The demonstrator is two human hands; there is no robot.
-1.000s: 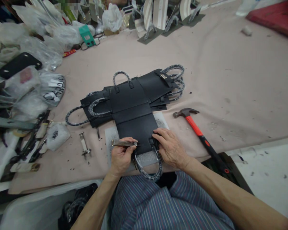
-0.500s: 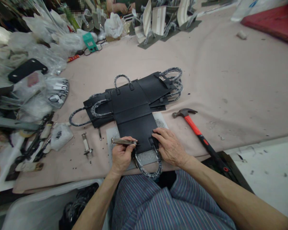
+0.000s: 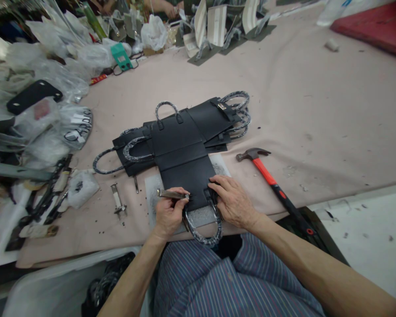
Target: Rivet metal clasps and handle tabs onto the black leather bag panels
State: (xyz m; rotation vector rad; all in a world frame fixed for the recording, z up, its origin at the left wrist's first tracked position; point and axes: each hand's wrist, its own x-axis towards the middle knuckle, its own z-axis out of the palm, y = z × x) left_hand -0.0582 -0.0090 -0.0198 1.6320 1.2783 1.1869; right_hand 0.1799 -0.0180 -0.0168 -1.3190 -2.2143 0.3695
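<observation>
My left hand (image 3: 169,212) is closed around a metal punch (image 3: 171,194), a short steel hand tool held slanting over the lower edge of a black leather bag panel (image 3: 188,177). Its working end is by the left foot of a plastic-wrapped bag handle (image 3: 204,240), which loops toward my lap. At that handle's right foot, my right hand (image 3: 234,201) is closed with its fingertips on the tab; the thumb is hidden. Under the panel's near part lies a speckled grey slab (image 3: 152,185). More black panels (image 3: 213,119) with wrapped handles are stacked behind.
A claw hammer (image 3: 272,180) lies to my right. A two-pronged metal tool (image 3: 118,200) rests at left, near tools with handles (image 3: 41,231). Plastic bags (image 3: 46,136) crowd the left side. At the back stand pale curved pieces (image 3: 217,26), with another person's hand (image 3: 166,8) beyond.
The punch in my left hand has tipped slightly, its outer end shifting right. My right hand keeps its place on the handle tab. The view has shifted a little.
</observation>
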